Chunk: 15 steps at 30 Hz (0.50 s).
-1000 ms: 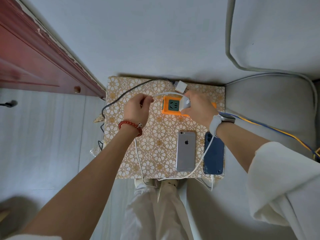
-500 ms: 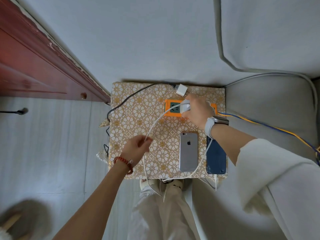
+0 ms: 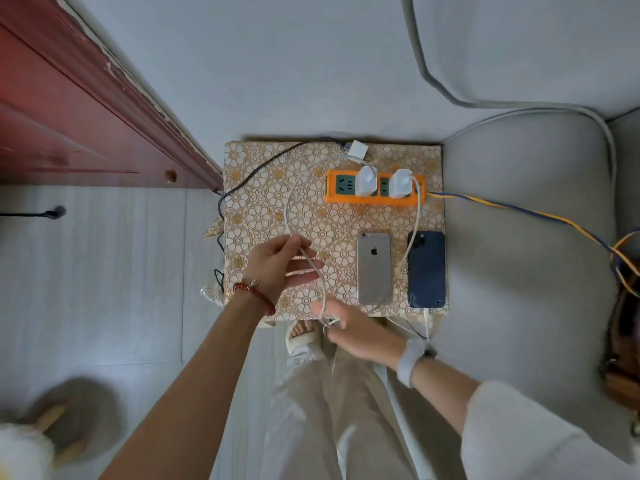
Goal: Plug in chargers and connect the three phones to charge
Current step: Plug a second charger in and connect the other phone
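An orange power strip (image 3: 337, 199) lies at the back of the patterned stool (image 3: 263, 202). Two white chargers are plugged into it, the middle charger (image 3: 366, 181) and the right charger (image 3: 400, 183). A third white charger (image 3: 357, 149) lies loose behind the strip. A silver phone (image 3: 374, 268) and a dark blue phone (image 3: 426, 270) lie face down side by side. A white cable (image 3: 289, 202) loops from the middle charger to my left hand (image 3: 277, 268), whose fingers pinch it. My right hand (image 3: 353, 330), at the stool's front edge, grips the cable's free end.
A dark red wooden cabinet (image 3: 86, 109) stands at the left. A grey sofa (image 3: 526, 237) borders the stool on the right. The strip's blue and yellow cord (image 3: 519, 211) runs right across the sofa. A black cable (image 3: 256, 171) crosses the stool's left side. My slippered foot (image 3: 301, 336) is under the front edge.
My right hand left the middle charger, now plugged into the strip, and came down to the cable's free end at the front edge. My left hand stayed pinching the cable.
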Tool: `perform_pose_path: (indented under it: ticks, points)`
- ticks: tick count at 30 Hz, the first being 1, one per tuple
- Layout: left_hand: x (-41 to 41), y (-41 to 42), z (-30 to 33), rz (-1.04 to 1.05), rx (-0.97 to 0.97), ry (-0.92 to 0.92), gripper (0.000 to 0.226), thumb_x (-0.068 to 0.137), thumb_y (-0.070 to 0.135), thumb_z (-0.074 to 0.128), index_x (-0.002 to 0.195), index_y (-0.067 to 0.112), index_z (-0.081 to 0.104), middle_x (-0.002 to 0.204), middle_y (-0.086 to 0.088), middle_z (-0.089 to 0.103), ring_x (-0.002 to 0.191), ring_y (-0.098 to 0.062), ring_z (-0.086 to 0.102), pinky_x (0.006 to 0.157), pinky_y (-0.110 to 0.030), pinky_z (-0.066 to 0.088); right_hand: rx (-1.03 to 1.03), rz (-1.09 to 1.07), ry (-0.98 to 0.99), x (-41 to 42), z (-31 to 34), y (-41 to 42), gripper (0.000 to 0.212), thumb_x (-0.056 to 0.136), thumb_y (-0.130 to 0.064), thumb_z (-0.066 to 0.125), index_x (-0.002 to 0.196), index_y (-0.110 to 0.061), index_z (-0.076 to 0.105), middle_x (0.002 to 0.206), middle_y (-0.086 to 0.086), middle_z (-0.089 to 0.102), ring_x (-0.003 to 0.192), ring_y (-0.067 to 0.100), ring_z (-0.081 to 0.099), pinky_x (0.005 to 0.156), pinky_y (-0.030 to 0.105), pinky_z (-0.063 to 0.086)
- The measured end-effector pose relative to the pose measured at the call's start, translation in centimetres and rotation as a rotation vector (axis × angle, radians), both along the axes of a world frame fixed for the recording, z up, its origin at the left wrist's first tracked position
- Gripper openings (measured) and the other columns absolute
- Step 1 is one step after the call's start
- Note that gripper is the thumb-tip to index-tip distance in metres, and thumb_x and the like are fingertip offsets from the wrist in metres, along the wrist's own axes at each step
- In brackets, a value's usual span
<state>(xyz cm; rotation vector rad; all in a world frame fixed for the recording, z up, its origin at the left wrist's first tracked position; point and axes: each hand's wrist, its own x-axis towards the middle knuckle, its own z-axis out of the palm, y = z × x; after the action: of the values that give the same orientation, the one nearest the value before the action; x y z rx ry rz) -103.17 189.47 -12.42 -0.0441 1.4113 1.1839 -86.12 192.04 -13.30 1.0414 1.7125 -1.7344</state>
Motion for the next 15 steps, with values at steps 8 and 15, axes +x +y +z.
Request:
perform_pose_path:
  ticks: [8, 15]
  points:
    - [0.9, -1.8, 1.7, -0.064, 0.108, -0.021, 0.03, 0.092, 0.006, 0.041, 0.116, 0.018, 0.055, 0.113, 0.001, 0.064, 0.105, -0.017, 0.062, 0.084, -0.032, 0.053, 0.09, -0.595, 0.077, 0.2, 5.4, 4.0, 0.02, 0.092, -0.001, 0.044, 0.079, -0.004, 0.059, 0.086, 0.011, 0.066, 0.082, 0.017, 0.069, 0.068, 0.023, 0.058]
    - [8.3, -2.6, 2.2, -0.781, 0.22, 0.336, 0.045, 0.089, 0.017, 0.048, 0.132, 0.009, 0.038, 0.136, -0.004, 0.044, 0.125, -0.014, 0.039, 0.107, -0.035, 0.032, 0.107, -0.746, 0.229, 0.4, 9.1, 7.1, 0.019, 0.091, -0.001, 0.047, 0.081, -0.01, 0.061, 0.081, 0.013, 0.069, 0.07, 0.013, 0.071, 0.061, 0.02, 0.057]
